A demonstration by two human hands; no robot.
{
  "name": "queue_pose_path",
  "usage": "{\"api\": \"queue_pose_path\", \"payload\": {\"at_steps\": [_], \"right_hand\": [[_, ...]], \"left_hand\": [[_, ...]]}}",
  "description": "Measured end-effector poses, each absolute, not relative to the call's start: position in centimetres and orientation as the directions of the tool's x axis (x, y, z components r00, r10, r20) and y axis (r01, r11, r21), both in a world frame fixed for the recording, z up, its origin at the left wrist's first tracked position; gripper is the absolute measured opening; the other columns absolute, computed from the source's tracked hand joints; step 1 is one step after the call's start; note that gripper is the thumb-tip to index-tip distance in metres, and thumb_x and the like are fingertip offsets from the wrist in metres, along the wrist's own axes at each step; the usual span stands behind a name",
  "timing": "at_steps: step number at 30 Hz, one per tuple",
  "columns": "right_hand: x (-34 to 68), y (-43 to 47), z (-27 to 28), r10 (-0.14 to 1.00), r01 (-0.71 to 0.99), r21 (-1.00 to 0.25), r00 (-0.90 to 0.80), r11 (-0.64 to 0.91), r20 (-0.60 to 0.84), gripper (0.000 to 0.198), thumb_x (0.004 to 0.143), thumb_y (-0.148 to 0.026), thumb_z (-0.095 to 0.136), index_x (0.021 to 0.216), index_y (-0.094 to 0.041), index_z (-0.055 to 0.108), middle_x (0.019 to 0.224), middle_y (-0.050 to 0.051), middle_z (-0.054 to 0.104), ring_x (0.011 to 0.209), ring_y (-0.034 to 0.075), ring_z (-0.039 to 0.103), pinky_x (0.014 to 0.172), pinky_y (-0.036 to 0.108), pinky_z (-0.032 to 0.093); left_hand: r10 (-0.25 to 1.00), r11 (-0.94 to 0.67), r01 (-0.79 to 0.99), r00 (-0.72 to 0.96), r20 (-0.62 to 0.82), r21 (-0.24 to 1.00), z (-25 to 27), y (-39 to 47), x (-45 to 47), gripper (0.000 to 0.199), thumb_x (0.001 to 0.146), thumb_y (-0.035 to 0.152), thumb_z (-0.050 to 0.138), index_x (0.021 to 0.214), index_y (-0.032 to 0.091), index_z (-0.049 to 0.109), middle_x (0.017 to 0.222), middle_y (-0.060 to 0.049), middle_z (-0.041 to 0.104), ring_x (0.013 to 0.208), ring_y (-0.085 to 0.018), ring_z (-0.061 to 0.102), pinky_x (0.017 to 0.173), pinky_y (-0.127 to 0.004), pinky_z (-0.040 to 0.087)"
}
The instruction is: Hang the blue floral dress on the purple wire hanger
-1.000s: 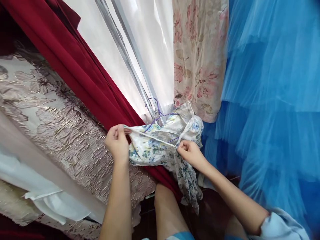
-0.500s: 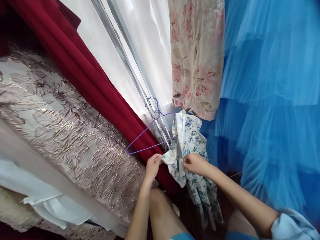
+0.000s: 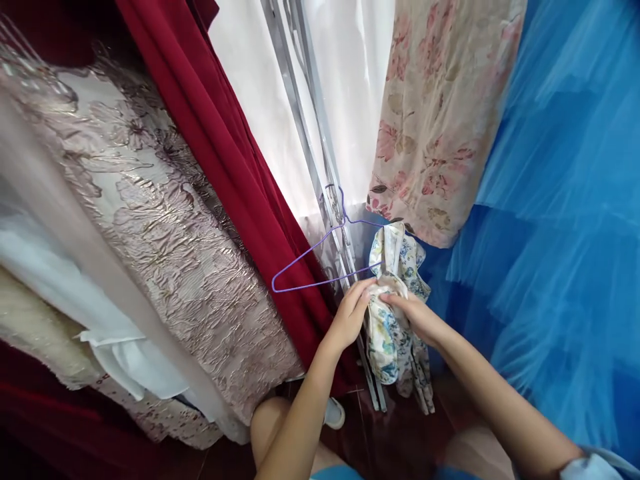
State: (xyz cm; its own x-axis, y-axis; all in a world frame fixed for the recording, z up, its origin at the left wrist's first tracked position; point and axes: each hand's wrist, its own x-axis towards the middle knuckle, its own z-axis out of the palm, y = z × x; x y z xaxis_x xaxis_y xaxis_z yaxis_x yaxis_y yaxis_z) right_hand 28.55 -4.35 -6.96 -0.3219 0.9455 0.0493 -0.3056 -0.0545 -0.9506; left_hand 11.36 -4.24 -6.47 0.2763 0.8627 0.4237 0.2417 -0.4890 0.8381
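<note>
Seen through the head camera I monitor, left to right: crimson fabric (image 3: pixel 240 180) hangs behind the purple hanger (image 3: pixel 320 283), whose left half is bare. The left hand (image 3: pixel 349 321) has its fingers extended, close together, touching the floral garment's left edge; I cannot tell whether they grip. The floral garment (image 3: pixel 383 350) hangs from the hanger's right side, its long axis running down, mostly below both sets of fingertips; neither hand is clearly nearer. The right hand (image 3: pixel 419 315) lays its thumb over the cloth, fingers hidden behind, apparently pinching it.
</note>
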Motion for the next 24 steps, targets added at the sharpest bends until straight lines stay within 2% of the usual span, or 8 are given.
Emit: {"api": "queue_pose_path", "payload": {"at_steps": [2, 4, 7, 10, 14, 20, 22, 24], "right_hand": [[29.5, -4.7, -7.0, 0.906, -0.185, -0.979, -0.424, -0.084, 0.003, 0.025, 0.08, -0.036, 0.069, 0.099, -0.02, 0.067, 0.087, 0.002, 0.07, 0.082, 0.019, 0.065, 0.083, 0.031, 0.05], [29.9, -5.1, -7.2, 0.845, 0.005, -0.999, -0.535, -0.031, -0.029, 0.018, 0.079, -0.032, 0.069, 0.088, -0.017, 0.067, 0.078, 0.0, 0.065, 0.073, 0.017, 0.059, 0.073, 0.029, 0.048], [29.8, -5.5, -7.6, 0.804, 0.189, -0.98, -0.591, 0.068, -0.058, 0.013, 0.079, -0.028, 0.066, 0.075, -0.017, 0.061, 0.068, -0.002, 0.055, 0.063, 0.014, 0.047, 0.063, 0.027, 0.04], [30.1, -5.7, -7.5, 0.829, 0.222, -0.97, -0.557, 0.096, -0.046, 0.013, 0.082, -0.03, 0.062, 0.079, -0.018, 0.06, 0.072, -0.002, 0.055, 0.067, 0.015, 0.046, 0.064, 0.027, 0.04], [30.6, -6.5, -6.8, 0.825, 0.27, -0.954, -0.564, 0.129, -0.048, 0.014, 0.085, -0.031, 0.06, 0.084, -0.018, 0.058, 0.077, -0.001, 0.055, 0.073, 0.016, 0.047, 0.068, 0.027, 0.04], [30.9, -9.2, -5.7, 0.815, 0.301, -0.937, -0.579, 0.178, -0.032, 0.017, 0.085, -0.032, 0.063, 0.094, -0.018, 0.062, 0.087, 0.001, 0.063, 0.079, 0.019, 0.053, 0.073, 0.029, 0.044], [31.4, -10.1, -4.8, 0.798, 0.273, -0.946, -0.602, 0.174, -0.027, 0.015, 0.084, -0.029, 0.063, 0.095, -0.018, 0.063, 0.089, 0.001, 0.065, 0.081, 0.019, 0.055, 0.074, 0.029, 0.045], [32.1, -10.8, -3.7, 0.775, 0.235, -0.961, -0.63, 0.145, -0.037, 0.013, 0.082, -0.025, 0.063, 0.093, -0.018, 0.065, 0.087, 0.001, 0.066, 0.078, 0.019, 0.057, 0.071, 0.028, 0.046]], "left_hand": [[0.885, -0.389, 0.194, 0.351, 0.306, 0.901, -8.3, -3.3, 11.6, 0.041, 0.096, 0.026, 0.037, 0.125, 0.017, 0.065, 0.135, -0.008, 0.061, 0.129, -0.025, 0.052, 0.114, -0.041, 0.034], [0.866, -0.314, 0.141, 0.449, 0.222, 0.939, -9.9, -2.2, 12.2, 0.045, 0.093, 0.023, 0.034, 0.121, 0.016, 0.068, 0.132, -0.008, 0.063, 0.126, -0.026, 0.054, 0.112, -0.041, 0.036], [0.827, -0.296, 0.123, 0.529, 0.19, 0.947, -11.6, -0.3, 13.1, 0.044, 0.089, 0.024, 0.035, 0.112, 0.016, 0.073, 0.13, -0.008, 0.065, 0.126, -0.026, 0.054, 0.113, -0.04, 0.035], [0.857, -0.279, 0.147, 0.484, 0.177, 0.949, -12.6, 2.1, 13.4, 0.038, 0.082, 0.022, 0.044, 0.102, 0.013, 0.074, 0.118, -0.01, 0.07, 0.119, -0.028, 0.058, 0.109, -0.043, 0.037], [0.872, -0.248, 0.136, 0.462, 0.16, 0.959, -13.3, 4.9, 13.5, 0.035, 0.078, 0.024, 0.052, 0.103, 0.01, 0.071, 0.112, -0.014, 0.071, 0.107, -0.028, 0.063, 0.098, -0.041, 0.044], [0.864, -0.193, 0.135, 0.493, 0.103, 0.972, -14.2, 6.4, 14.7, 0.059, 0.078, 0.022, 0.056, 0.135, 0.01, 0.052, 0.102, -0.014, 0.073, 0.079, -0.019, 0.066, 0.077, -0.031, 0.048], [0.866, -0.181, 0.154, 0.493, 0.084, 0.971, -14.7, 5.9, 14.8, 0.05, 0.083, 0.029, 0.051, 0.128, 0.008, 0.058, 0.095, -0.013, 0.074, 0.071, -0.017, 0.064, 0.072, -0.03, 0.048], [0.877, -0.184, 0.189, 0.474, 0.075, 0.964, -15.4, 4.6, 14.3, 0.04, 0.085, 0.033, 0.047, 0.111, 0.01, 0.067, 0.083, -0.009, 0.073, 0.066, -0.016, 0.062, 0.069, -0.03, 0.048]]}}
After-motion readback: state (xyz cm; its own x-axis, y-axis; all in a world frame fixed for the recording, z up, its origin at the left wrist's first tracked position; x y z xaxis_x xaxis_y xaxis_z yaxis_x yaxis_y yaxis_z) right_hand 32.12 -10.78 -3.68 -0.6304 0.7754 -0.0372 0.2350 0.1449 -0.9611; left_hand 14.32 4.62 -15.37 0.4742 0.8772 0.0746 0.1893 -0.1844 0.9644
